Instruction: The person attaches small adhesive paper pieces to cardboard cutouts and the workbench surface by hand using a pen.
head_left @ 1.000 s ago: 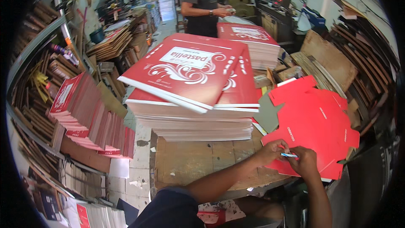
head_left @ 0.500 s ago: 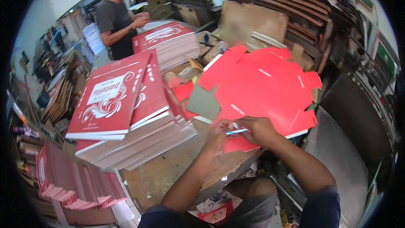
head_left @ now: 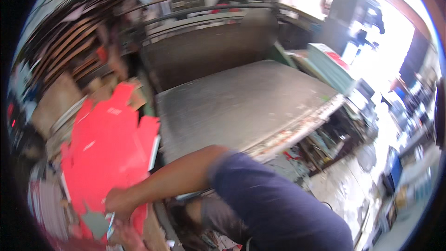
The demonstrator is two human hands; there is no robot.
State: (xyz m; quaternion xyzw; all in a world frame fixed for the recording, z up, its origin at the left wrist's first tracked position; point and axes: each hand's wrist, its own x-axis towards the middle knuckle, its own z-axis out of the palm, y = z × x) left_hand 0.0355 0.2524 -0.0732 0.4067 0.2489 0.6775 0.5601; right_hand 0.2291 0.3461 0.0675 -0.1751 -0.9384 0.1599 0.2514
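My right hand [head_left: 119, 202] is closed over the lower part of the red die-cut card sheets [head_left: 102, 153], at the lower left. A thin white and blue stick [head_left: 111, 223] sticks out below its fingers; its exact kind is too blurred to tell. Just below, close to the stick, is my left hand [head_left: 127, 234], partly cut off by the lower edge and smeared, so its grip is unclear. The sheets lie flat with tabs and notches along their outline. A grey-green piece [head_left: 95, 223] shows beside the hands.
A broad machine with a flat grey metal bed [head_left: 232, 107] stands to the right of the sheets. Stacked boards [head_left: 344, 72] sit at its far right corner. Wooden shelves [head_left: 76, 49] rise at the back left. Printed stacks [head_left: 44, 204] are at the lower left rim.
The view has swung right, so the sheets and hands now appear at the lower left. The large printed stacks and the co-worker have mostly left the picture. Both hands stay close together by the stick.
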